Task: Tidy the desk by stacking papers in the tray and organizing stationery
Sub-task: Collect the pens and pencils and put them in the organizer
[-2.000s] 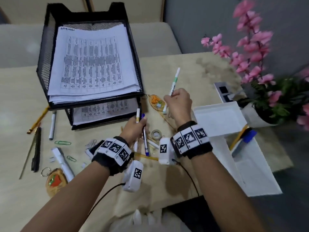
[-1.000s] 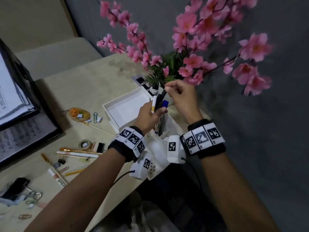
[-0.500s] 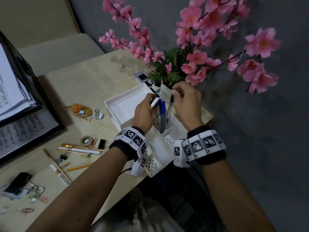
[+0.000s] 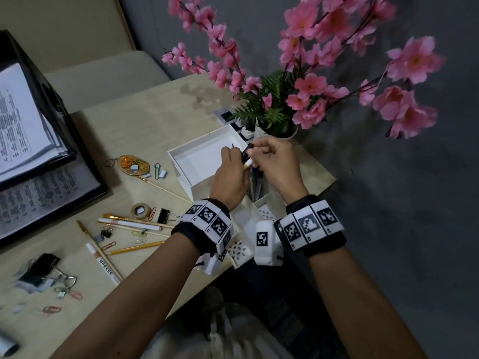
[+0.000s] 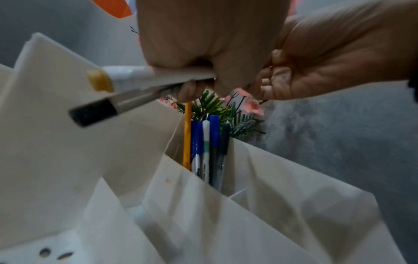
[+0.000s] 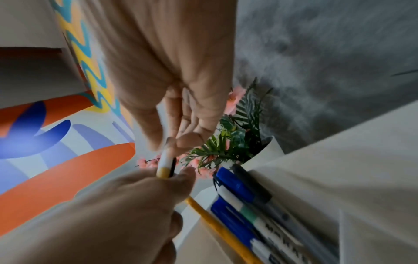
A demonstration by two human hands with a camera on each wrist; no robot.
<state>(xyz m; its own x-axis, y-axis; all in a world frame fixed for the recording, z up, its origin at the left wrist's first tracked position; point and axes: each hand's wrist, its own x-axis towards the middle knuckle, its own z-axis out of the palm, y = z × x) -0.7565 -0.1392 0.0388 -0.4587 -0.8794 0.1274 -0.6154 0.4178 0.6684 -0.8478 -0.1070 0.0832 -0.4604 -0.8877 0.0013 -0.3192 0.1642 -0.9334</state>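
Observation:
My left hand [image 4: 231, 174] grips two pens over the white desk organiser [image 4: 243, 226]: a white marker with a yellow end [image 5: 99, 80] and a black-ended pen [image 5: 92, 112]. My right hand [image 4: 274, 161] meets it from the right, and its thumb and forefinger pinch the far end of the black-ended pen [image 4: 245, 153]. Both hands hover just above the organiser's pen slot [image 4: 255, 186]. A yellow pencil [image 5: 187, 139], blue pens [image 5: 214, 132] and a white-and-green marker [image 5: 205, 142] stand in that slot.
The organiser's open flat compartment [image 4: 197, 161] lies left of the hands. A pot of pink flowers [image 4: 282, 130] stands just behind them. Loose pencils, a marker [image 4: 103, 265], a tape roll [image 4: 141, 210] and clips are scattered at left. The black paper tray [image 4: 64, 141] holds stacked papers.
The blue pen and the white-and-green marker have gone from the hands into the slot. My right hand has come back up to the pens still held in my left.

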